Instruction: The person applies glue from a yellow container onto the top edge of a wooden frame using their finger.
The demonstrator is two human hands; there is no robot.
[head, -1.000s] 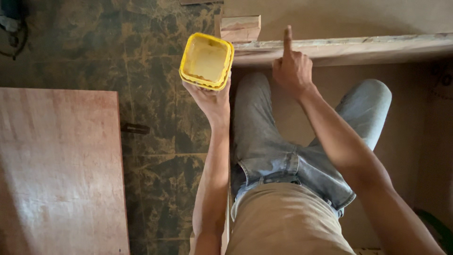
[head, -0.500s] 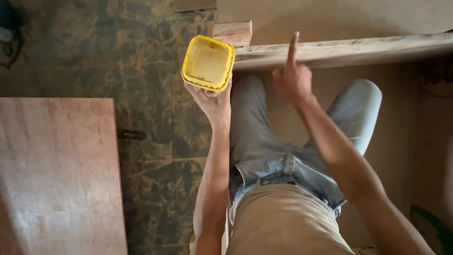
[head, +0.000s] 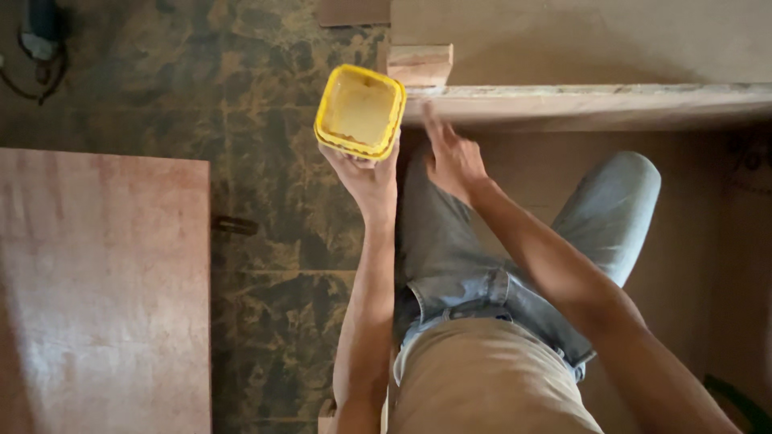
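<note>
the person's knees in grey jeans [head: 450, 241] fill the near view. just beyond, the left hand [head: 366, 173] cups a square yellow tub [head: 359, 111] from beneath, fingers wrapped round its base, the tub open and upright above the dark patterned floor [head: 257, 161]. the right hand [head: 452, 157] is blurred, fingers loosely spread near the long wooden edge [head: 595, 96]. keeping the tub level seems wise. a reddish board [head: 96, 281] bounds the left; floor between stays open.
</note>
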